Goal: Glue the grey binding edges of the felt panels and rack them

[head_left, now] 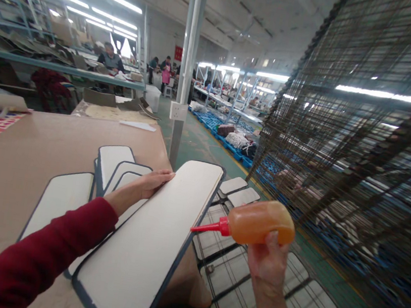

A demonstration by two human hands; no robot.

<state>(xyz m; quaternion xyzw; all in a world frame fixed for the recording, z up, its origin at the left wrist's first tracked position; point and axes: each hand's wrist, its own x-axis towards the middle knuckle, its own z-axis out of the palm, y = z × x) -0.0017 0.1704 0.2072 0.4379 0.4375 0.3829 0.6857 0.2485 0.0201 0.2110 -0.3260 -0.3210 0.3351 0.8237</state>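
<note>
My left hand [153, 183] grips the left edge of a long white panel [152, 228] with rounded corners and a dark blue rim, tilted over the table's right edge. In my right hand [270, 260] is a squeeze bottle [260, 223] of orange-amber liquid, lying nearly level. Its red nozzle [207, 226] points left, and the tip is at the panel's right edge; whether it touches cannot be made out. Beneath and left of the panel, several similar panels lie overlapping, one of them [64, 195] at the far left of the group.
The brown table [57, 143] spans the left. Several white panels [231, 270] lie on a wire rack low at right. Tall wire racks [366, 120] stand tilted at right. A metal post [186, 70] rises beyond the table. People are in the background, one in a pink apron [166, 73].
</note>
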